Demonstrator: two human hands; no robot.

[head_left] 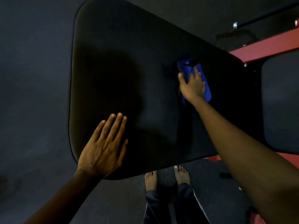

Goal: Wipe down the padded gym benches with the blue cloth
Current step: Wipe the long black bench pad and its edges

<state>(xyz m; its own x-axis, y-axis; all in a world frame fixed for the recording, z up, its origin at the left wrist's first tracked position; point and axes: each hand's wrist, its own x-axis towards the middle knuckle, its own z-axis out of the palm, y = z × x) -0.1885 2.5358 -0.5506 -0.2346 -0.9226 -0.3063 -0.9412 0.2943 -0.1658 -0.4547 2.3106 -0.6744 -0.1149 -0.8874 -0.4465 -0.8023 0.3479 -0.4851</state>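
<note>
Cleaning under way at a gym: a person's right hand (pixel 191 85) presses a blue cloth (pixel 188 70) flat against the far right part of a wide black padded bench (pixel 145 54), fingers spread over the fabric and thumb out to its left. The grip is wide, a flat press rather than a clutch. Part of the cloth bunches beyond the fingertips.

The left hand (pixel 103 146) lies palm down with fingers straight on the near left corner of the same surface, holding nothing and apparently bracing the body. A second dark pad (pixel 279 102) sits just beside the first at the right, by a red frame (pixel 262 46). Bare feet (pixel 151 177) stand on the dark floor (pixel 32 62) at the near edge.

The step in hand appears to be the wiping of this first pad, with the cloth at its right side. How much of the pad is already wiped cannot be told in the dim light. The next move likely calls for a steady sweep leftward under even pressure, with the left hand lifting clear of the cloth's path, before the second pad is taken.
</note>
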